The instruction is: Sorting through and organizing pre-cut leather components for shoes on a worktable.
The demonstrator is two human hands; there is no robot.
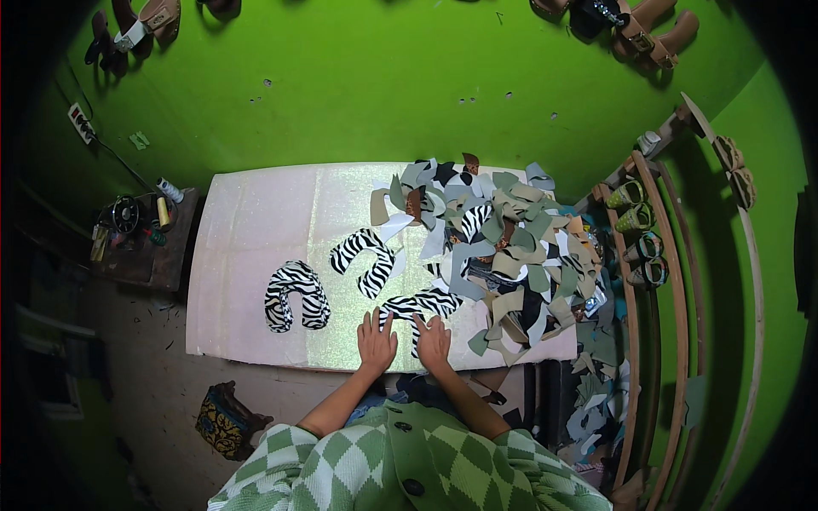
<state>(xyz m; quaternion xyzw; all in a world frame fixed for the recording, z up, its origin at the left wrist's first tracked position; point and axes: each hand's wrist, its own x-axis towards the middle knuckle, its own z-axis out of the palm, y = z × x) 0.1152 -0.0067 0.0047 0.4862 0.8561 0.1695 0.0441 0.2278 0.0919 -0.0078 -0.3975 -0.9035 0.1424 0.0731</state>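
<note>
Near the table's front edge, my left hand [376,343] lies with its fingers spread, their tips at the near-left edge of a zebra-striped cut piece [429,302]. My right hand [434,343] rests beside it, fingers stretched onto the same black-and-white piece, one strip of which hangs down between my hands. Farther left sits a U-shaped zebra-striped piece [296,294], possibly several stacked together. A second curved zebra-striped piece [362,258] lies flat between that one and my hands. All rest on a table covered in pale shiny sheet [247,221].
A large heap of grey, beige, green and black offcuts [520,255] covers the table's right side and spills down to the floor. Wooden racks with sandals [632,219] stand at the right. To the left is a small table [153,260] with thread spools. A patterned bag [228,422] lies on the floor.
</note>
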